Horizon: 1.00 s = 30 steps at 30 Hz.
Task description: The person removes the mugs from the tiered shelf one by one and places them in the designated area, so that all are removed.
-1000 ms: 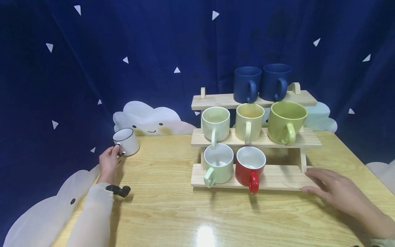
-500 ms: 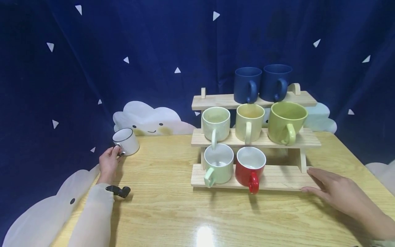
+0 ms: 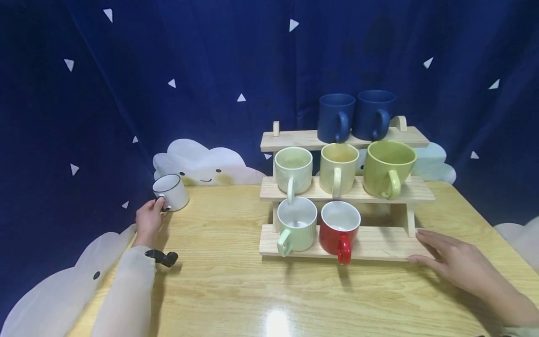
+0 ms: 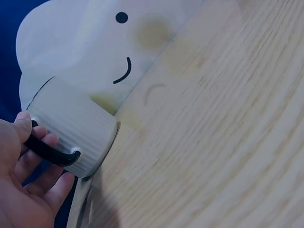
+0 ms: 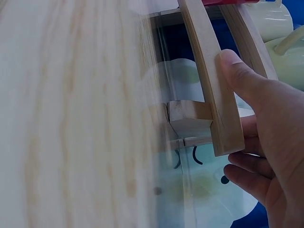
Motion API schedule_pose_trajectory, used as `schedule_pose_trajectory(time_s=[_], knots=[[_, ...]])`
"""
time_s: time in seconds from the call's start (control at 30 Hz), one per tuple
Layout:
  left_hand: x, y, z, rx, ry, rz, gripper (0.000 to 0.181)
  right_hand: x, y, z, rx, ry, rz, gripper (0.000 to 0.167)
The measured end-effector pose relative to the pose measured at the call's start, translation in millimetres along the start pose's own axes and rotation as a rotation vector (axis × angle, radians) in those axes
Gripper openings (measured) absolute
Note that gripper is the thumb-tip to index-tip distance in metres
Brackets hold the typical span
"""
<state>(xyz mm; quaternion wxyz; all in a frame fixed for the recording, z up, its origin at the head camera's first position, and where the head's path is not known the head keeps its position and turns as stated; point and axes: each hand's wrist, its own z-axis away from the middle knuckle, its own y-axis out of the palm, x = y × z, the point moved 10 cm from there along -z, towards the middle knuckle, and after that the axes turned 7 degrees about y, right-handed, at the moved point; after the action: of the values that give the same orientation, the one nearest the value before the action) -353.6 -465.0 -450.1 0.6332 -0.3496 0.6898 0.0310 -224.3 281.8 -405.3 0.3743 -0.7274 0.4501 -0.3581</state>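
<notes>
At the far left of the table, my left hand [image 3: 148, 221] pinches the black handle [image 4: 53, 153] of a white mug [image 3: 178, 194] with a dark rim. Its ribbed side shows in the left wrist view, the base at the tabletop near the edge. On the other side, my right hand [image 3: 461, 264] holds the right end of the bottom board [image 3: 389, 243] of a three-tier wooden rack. The right wrist view shows the thumb [image 5: 237, 71] on the board's face and the fingers around its end. A red mug [image 3: 332, 236] and a mint green mug [image 3: 301, 236] stand on that board.
The middle board [image 3: 421, 189] carries a pale green mug [image 3: 290, 168], a cream mug [image 3: 332, 171] and an olive green mug [image 3: 381, 171]. Two navy mugs [image 3: 332, 114] stand on the top board [image 3: 294, 139]. Behind the wooden table [image 3: 219, 281] hangs a dark blue curtain [image 3: 210, 56].
</notes>
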Motion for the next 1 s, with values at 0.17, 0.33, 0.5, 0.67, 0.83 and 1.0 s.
schedule_pose_trajectory(time_s=[0.17,0.33,0.5,0.67,0.83,1.0], knots=[[0.6,-5.8,-0.2,0.004,0.019,-0.118,0.046,1.0,0.9,-0.9,0.019,0.020,-0.009,0.069],[-2.0,-13.9,1.9,-0.013,0.027,-0.145,0.050,2.3,0.8,-2.2,0.035,0.028,-0.008,0.068],[-19.4,-23.5,5.9,-0.064,0.053,-0.153,0.051,1.9,0.5,-2.1,0.042,0.037,-0.001,0.068],[-46.7,-23.9,5.4,-0.073,0.112,-0.152,0.050,0.3,0.2,-1.2,0.041,0.046,0.001,0.068],[-71.2,-16.7,5.8,-0.059,0.164,-0.148,0.048,-1.1,0.4,0.1,0.045,0.052,-0.006,0.068],[-95.9,-1.2,11.7,-0.002,0.209,-0.079,0.048,-2.5,0.7,0.8,0.043,0.063,-0.010,0.069]])
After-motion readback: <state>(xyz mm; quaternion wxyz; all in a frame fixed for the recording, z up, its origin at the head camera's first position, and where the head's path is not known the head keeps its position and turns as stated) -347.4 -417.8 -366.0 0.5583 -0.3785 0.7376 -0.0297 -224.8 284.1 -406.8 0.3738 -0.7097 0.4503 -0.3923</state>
